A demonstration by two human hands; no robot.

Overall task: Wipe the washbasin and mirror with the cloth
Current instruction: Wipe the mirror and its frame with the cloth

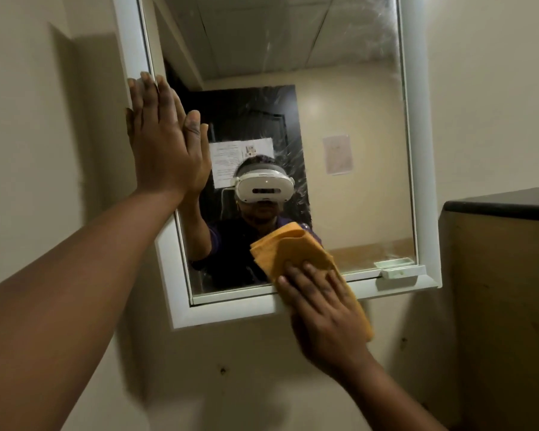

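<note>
A white-framed mirror (349, 98) hangs on the beige wall, its glass streaked with smears at the upper right and centre. My left hand (165, 144) lies flat, fingers together, against the mirror's left frame edge. My right hand (321, 309) presses a folded orange cloth (290, 250) onto the lower part of the glass and the bottom frame rail. The washbasin is out of view.
A small white soap tray (402, 272) sits on the mirror's bottom ledge at the right. A dark-topped wooden cabinet (504, 275) stands close at the right. In the glass is the reflection of a person wearing a white headset (263, 189).
</note>
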